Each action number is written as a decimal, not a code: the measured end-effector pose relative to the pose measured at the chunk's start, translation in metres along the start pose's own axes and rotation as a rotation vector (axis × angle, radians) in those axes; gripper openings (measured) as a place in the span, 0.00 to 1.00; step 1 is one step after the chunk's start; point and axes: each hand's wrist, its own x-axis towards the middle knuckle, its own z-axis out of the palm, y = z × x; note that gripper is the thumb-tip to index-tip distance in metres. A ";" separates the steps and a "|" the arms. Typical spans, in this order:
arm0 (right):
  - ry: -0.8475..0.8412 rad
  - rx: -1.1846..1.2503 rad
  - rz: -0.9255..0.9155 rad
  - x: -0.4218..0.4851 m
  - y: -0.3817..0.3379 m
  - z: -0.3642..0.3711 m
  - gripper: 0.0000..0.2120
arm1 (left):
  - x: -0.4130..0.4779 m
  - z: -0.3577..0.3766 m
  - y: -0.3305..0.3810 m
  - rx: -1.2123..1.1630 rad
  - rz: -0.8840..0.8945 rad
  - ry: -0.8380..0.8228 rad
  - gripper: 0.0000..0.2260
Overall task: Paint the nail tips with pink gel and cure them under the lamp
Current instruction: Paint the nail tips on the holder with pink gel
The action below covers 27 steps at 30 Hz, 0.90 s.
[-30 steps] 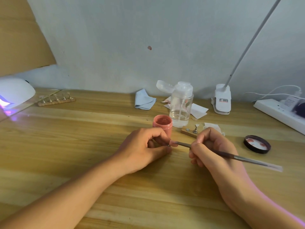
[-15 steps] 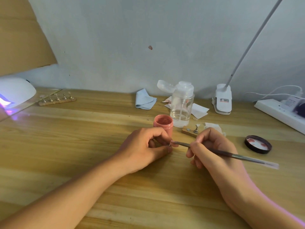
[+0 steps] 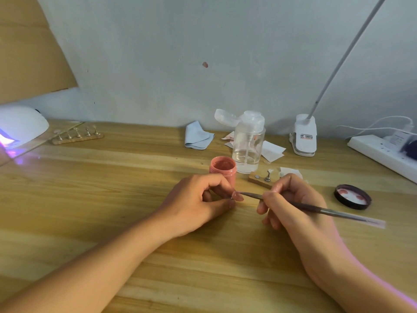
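Thumb and forefinger of the left hand (image 3: pixel 198 199) pinch 1 pink nail tip (image 3: pixel 237 196), the other fingers curled under, just in front of the open gel jar (image 3: pixel 223 169). The right hand (image 3: pixel 291 199) grips a brush (image 3: pixel 316 207) pen-fashion, its bristle end touching the nail tip. The curing lamp (image 3: pixel 20 125) glows violet far left.

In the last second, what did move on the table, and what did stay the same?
Very little. The right hand tipped the brush slightly, its rear end rising a bit. Nothing was taken or let go: the left hand still pinches the nail tip, bristles on it. The pink gel jar and curing lamp stayed put.
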 end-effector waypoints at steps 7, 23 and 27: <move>-0.011 0.009 0.009 0.000 0.000 0.000 0.07 | 0.000 0.000 0.000 -0.008 0.011 -0.003 0.07; 0.010 0.001 0.011 0.002 0.002 0.000 0.09 | -0.001 -0.001 0.000 -0.008 0.005 0.000 0.03; 0.012 0.009 0.014 0.002 0.002 0.000 0.08 | -0.001 -0.001 -0.001 -0.009 0.006 -0.004 0.01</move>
